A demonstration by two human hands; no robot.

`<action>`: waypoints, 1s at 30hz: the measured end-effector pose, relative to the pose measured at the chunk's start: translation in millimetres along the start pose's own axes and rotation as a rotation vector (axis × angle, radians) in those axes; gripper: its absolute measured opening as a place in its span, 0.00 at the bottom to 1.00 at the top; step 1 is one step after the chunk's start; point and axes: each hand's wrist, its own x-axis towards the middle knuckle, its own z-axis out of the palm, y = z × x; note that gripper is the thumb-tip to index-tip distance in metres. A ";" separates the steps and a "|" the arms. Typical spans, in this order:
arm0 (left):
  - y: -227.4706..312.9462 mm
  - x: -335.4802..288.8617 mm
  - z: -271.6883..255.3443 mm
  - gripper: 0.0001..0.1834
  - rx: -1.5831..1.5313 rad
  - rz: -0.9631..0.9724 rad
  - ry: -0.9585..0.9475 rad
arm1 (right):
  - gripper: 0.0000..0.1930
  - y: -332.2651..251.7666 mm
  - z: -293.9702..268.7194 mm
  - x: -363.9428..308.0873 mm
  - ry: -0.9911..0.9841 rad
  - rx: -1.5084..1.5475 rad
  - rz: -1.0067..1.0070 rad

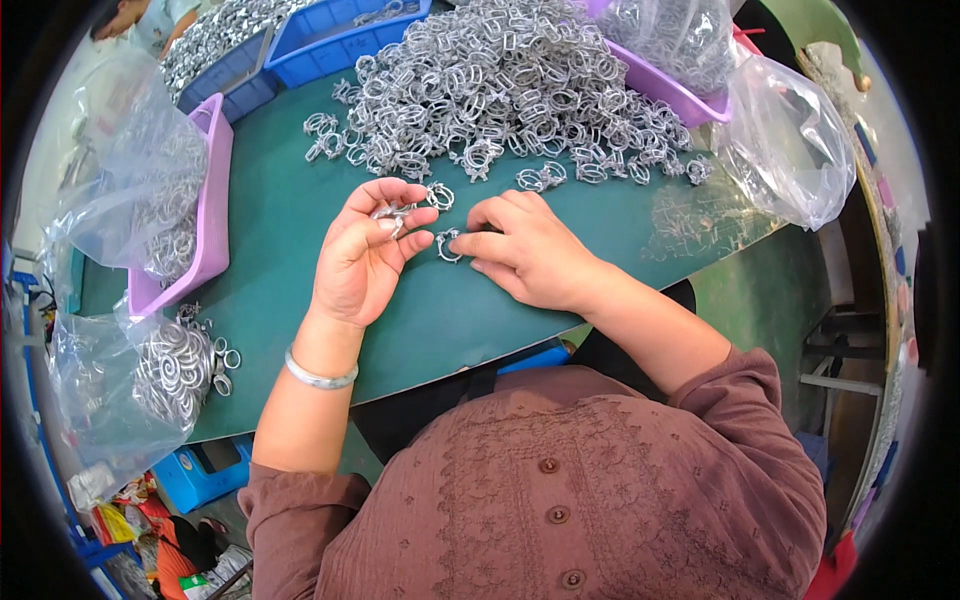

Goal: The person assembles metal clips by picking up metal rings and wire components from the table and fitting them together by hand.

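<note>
My left hand (358,258) is raised over the green table, palm up, its thumb and fingers closed on small silver metal ring castings (392,214). Another ring casting (440,197) shows at its fingertips; whether those fingers grip it I cannot tell. To the right, my right hand (530,250) is palm down, its fingers curled in. Its index fingertip meets a round silver ring (447,245) with small prongs, just below the left fingertips. The thumb's contact with that ring is unclear.
A large heap of silver castings (490,80) lies beyond my hands. Purple bins (215,220) with plastic bags flank the green table (290,350). Blue crates (300,55) stand at the far left. Stacked silver rings (172,370) lie near left. Another person (150,25) is far left.
</note>
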 end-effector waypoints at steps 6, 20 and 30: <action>-0.1 -2.4 -0.6 0.09 0.157 -0.084 0.120 | 0.07 -0.1 0.8 -0.9 -0.028 -0.017 0.013; -10.3 -5.8 18.8 0.08 0.572 -0.135 0.087 | 0.08 -3.0 -0.7 2.9 0.248 0.233 -0.027; -19.4 -8.0 16.4 0.17 0.971 0.434 -0.163 | 0.10 0.8 -0.9 -2.0 0.244 0.295 0.031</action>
